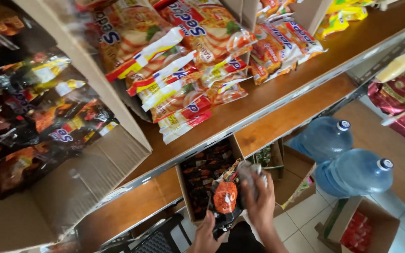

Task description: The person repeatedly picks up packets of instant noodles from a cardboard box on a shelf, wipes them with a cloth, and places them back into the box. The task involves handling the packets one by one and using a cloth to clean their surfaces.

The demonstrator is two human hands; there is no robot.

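Black noodle packet (224,199) between two hands, left (206,234) and right (258,199).

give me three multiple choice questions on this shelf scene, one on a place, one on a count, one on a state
1. Where does the open cardboard box of dark packets sit?
A. under the lower shelf
B. on the top shelf
C. on the water jugs

2. How many blue water jugs lie on the floor?
A. one
B. two
C. four

3. What is the state of the dark packet with the orange circle?
A. lying on the shelf
B. held in both hands
C. torn on the floor

Answers: 1 A, the box shows below the lower shelf board. 2 B, two capped jugs lie side by side. 3 B, the left hand and the right hand grip it.
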